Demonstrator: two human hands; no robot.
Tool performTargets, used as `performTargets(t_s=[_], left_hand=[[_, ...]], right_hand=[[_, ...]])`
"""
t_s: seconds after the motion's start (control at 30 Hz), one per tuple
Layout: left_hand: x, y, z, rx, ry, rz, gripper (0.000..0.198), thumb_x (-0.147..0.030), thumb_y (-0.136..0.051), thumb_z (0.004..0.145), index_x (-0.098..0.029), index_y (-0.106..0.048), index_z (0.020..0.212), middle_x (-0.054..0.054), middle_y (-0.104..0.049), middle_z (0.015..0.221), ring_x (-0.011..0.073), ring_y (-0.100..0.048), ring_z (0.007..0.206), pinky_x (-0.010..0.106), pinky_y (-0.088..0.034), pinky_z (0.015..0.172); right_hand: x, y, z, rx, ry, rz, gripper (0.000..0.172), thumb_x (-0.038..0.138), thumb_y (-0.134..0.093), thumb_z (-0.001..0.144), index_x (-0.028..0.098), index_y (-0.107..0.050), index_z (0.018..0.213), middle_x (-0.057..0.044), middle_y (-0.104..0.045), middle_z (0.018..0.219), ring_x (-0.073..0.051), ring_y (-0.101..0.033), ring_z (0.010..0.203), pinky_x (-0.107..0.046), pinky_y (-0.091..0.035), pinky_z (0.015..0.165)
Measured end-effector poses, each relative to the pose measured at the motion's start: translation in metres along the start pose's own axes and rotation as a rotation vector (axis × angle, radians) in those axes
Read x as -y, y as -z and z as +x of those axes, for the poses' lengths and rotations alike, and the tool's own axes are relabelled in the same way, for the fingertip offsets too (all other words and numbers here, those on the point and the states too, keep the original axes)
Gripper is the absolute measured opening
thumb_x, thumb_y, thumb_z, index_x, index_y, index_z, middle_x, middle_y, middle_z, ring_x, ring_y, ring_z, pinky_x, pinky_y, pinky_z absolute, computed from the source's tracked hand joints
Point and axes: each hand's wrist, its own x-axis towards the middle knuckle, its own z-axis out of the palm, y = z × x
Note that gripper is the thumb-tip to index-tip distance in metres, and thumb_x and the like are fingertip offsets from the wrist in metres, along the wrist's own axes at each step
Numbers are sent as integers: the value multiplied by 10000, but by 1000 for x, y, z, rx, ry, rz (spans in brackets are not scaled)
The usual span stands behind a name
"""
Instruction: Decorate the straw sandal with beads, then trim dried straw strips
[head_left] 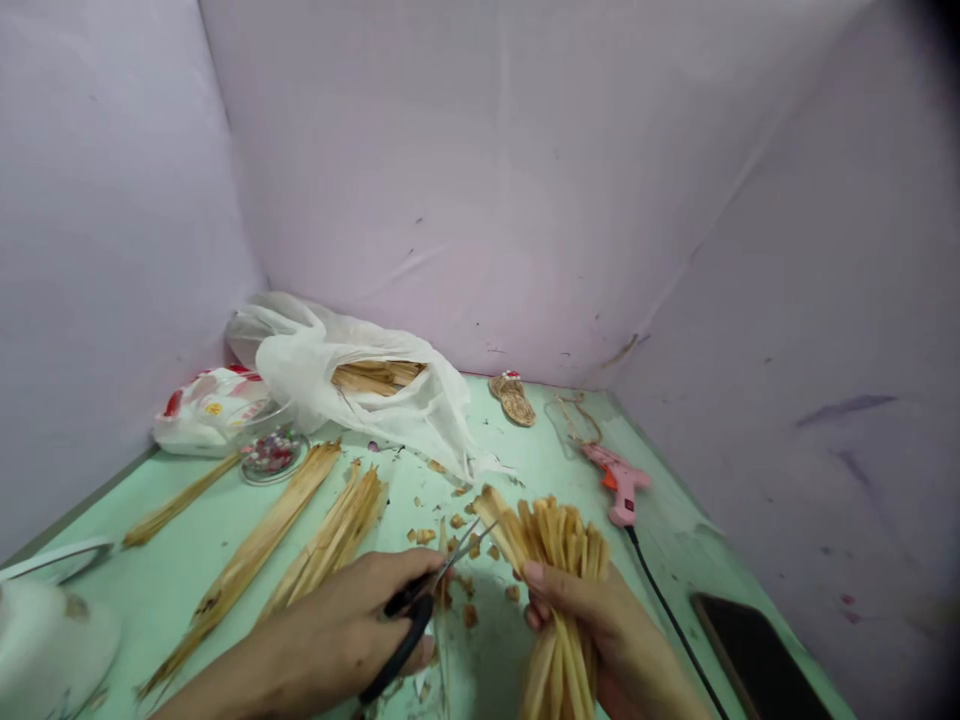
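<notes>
Two hands engaged. Left hand [352, 630] closed through black-handled steel scissors [431, 590], blade tips just beside the fanned ends. Right hand [600, 625] clamps bundle of tan dried-leaf strips [559, 540] above pale green tabletop [510, 460]. Judgement: grip near the cut, keep ends level.

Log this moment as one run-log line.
left hand: grips scissors | right hand: holds straw bundle | scissors: tips at bundle's top ends | table: scraps, loose strips, glue gun

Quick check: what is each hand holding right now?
Left hand: closed on the scissors, blades open at the strip tips.
Right hand: closed around the bundle of dried strips.
</notes>
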Motion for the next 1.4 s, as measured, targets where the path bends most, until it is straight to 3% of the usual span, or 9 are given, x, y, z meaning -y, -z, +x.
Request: performTargets(t_s=[0.2,0.37,0.57,0.67,0.83,1.0,1.17,1.4], left_hand=[[-4,5,0,-89,21,-120,174,-212,-507,638,-190,-546,805,-50,-446,681,109,-373,621,198,-300,515],[-14,9,-3,-7,20,-164,82,-202,-525,658,-169,-520,733,-54,-409,636,91,-343,592,185,-291,500],[0,1,4,-56,-13,-272,36,-184,-515,666,-154,-532,678,-61,-375,589,76,-333,562,179,-287,491],[9,-1,7,-54,65,-289,105,-159,-483,632,-159,-558,705,-51,-427,591,82,-404,539,167,-317,442],[16,-3,11,-36,171,-418,351,-177,-500,585,-159,-622,914,34,-572,853,137,-577,591,150,-308,347],[15,-2,11,-61,93,-336,250,-123,-540,564,-143,-620,800,-19,-583,668,115,-543,583,158,-381,435],[18,-1,11,-25,129,-399,338,-133,-530,558,-150,-635,878,40,-607,887,188,-611,734,170,-416,417],[20,-1,12,12,144,-491,258,-160,-538,589,-149,-619,833,45,-628,868,128,-624,529,130,-339,306]], right_hand=[[-7,-8,-6,79,-11,-183,279,308,-788,494,148,-598,622,41,-527,441,-75,-456,417,-186,-347,420],[-2,-9,-8,70,-34,-202,267,309,-769,510,159,-600,652,42,-519,458,-88,-452,432,-195,-346,414],[-3,-7,-6,120,-12,-203,268,307,-769,509,147,-593,633,47,-495,451,-69,-428,425,-180,-331,423],[-3,-6,-5,125,-9,-191,273,306,-769,507,156,-588,646,50,-498,449,-69,-426,418,-178,-329,417],[-2,-3,-4,109,-14,-178,253,296,-759,529,165,-577,646,54,-496,454,-66,-428,417,-176,-331,415],[-2,-5,-5,149,-15,-229,230,276,-740,524,143,-598,648,50,-490,454,-64,-421,410,-180,-327,413],[-2,-6,-6,154,-24,-264,211,269,-729,526,137,-605,636,44,-494,456,-74,-428,407,-194,-332,416],[-2,-4,-4,183,-5,-227,204,264,-721,528,150,-598,644,55,-482,472,-70,-407,416,-191,-315,409]])
